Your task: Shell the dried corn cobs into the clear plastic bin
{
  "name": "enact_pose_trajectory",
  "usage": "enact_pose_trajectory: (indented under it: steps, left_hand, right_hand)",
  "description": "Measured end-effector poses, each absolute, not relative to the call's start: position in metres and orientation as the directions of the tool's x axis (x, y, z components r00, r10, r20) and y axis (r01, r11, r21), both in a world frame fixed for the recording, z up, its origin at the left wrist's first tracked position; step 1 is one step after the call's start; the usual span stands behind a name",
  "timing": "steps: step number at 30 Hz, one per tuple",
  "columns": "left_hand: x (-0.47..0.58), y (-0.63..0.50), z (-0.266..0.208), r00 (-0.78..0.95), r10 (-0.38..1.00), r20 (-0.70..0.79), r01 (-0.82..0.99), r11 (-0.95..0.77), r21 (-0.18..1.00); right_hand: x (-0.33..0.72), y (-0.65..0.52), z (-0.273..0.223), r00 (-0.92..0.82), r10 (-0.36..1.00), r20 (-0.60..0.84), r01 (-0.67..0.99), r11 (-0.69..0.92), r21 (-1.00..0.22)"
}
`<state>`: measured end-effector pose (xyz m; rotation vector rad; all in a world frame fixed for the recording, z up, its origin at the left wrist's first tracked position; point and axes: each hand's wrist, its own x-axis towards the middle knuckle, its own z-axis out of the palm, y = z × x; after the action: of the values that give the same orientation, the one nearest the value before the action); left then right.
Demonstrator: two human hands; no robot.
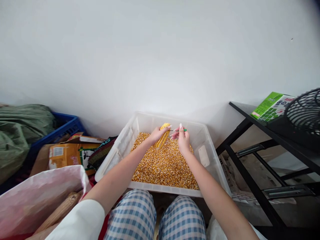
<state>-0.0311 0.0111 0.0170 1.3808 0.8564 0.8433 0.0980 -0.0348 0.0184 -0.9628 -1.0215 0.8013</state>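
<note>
My left hand (156, 134) is closed around an ear of corn (163, 136), which it holds tilted over a clear plastic bin (209, 140). Rows of yellow kernels still cover the side of the cob that shows. In my right hand (183, 138) is a thin screwdriver (185, 130) with a green handle end. Its dark shaft reaches left to the ear, near my left fingertips; the tip is too small to make out. Loose corn kernels (165, 166) lie in a thick layer over the bin floor below both hands.
At lower left stands a white and red sack (42, 186) with bare cobs (60, 211) inside. Behind it are a cardboard box (40, 158) and a blue crate (67, 121). On the right, a black table (250, 116) carries a green carton (271, 106) and a fan (306, 111).
</note>
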Motion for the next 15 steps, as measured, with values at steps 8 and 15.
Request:
enact_pose_trajectory:
  steps: [8, 15]
  left_hand:
    - [-0.036, 0.025, 0.014, 0.274, 0.941, 0.196, 0.257, -0.268, 0.929]
    - [-0.049, 0.036, -0.002, 0.225, 0.934, 0.278, 0.411, -0.349, 0.842]
  right_hand:
    - [0.105, -0.022, 0.009, 0.225, 0.962, 0.158, -0.286, 0.22, -0.933]
    - [0.112, -0.013, -0.01, 0.086, 0.996, 0.021, -0.272, 0.044, -0.961]
